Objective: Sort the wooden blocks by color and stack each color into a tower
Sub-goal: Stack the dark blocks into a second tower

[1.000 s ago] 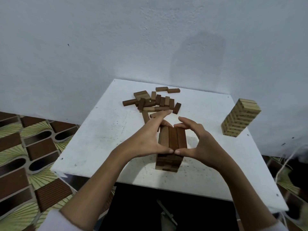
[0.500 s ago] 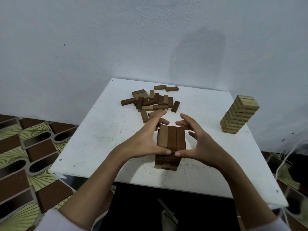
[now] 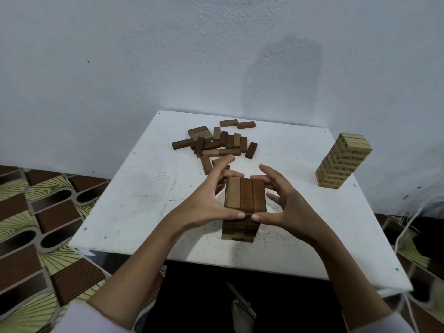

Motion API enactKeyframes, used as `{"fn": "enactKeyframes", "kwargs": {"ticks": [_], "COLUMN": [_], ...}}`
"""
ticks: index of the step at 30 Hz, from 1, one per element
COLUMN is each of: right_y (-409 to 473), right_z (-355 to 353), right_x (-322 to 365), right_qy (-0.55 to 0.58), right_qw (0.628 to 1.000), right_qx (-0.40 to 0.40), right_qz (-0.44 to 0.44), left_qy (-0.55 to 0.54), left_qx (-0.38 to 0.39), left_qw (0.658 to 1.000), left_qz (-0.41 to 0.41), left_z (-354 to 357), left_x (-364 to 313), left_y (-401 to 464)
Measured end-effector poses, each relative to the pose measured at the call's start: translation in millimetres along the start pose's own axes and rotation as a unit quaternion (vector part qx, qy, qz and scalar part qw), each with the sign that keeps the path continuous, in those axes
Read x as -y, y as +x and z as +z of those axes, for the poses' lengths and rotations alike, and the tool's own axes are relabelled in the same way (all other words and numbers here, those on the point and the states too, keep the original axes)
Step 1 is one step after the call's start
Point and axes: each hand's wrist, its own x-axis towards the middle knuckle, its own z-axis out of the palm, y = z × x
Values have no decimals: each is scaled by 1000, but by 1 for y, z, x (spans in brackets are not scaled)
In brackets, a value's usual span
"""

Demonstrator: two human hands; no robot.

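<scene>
A dark brown block tower (image 3: 246,197) stands near the front middle of the white table (image 3: 144,200); its top layer has three blocks side by side. My left hand (image 3: 206,200) is at the tower's left side, thumb tip against the near end of the top layer, fingers spread and lifted at the far side. My right hand (image 3: 286,207) mirrors it on the right, thumb tip at the near end, fingers spread apart. Neither hand holds a block. Behind the tower lies a loose pile of brown blocks (image 3: 223,145).
A tall tower of light blocks (image 3: 341,164) stands at the table's right edge. A white wall rises right behind the table. Patterned floor tiles (image 3: 36,224) lie to the left, and white cords (image 3: 406,227) hang at the right.
Both hands cupped the tower's top layer a second ago. Their fingers have since spread and lifted off the far end, while the thumbs stay at the near end.
</scene>
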Motion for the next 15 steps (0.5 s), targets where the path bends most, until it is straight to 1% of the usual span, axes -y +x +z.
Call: {"fn": "enactKeyframes", "kwargs": {"ticks": [6,11,15], "right_y": [3,0,-1], "right_z": [2,3,6], "right_x": [3,3,3], "right_qy": [0,12,26], "right_qw": [1000,1000,1000], "right_qx": [-3,3,5], "right_qz": [3,8,10], "left_qy": [-12,-5,-5], "left_qx": [-10,5,-6], "left_qw": [1000,1000,1000], "left_qz": [4,7,12], "left_z": [3,2,3], "left_x": [3,2,2], "left_y": [-1,-2,-3]}}
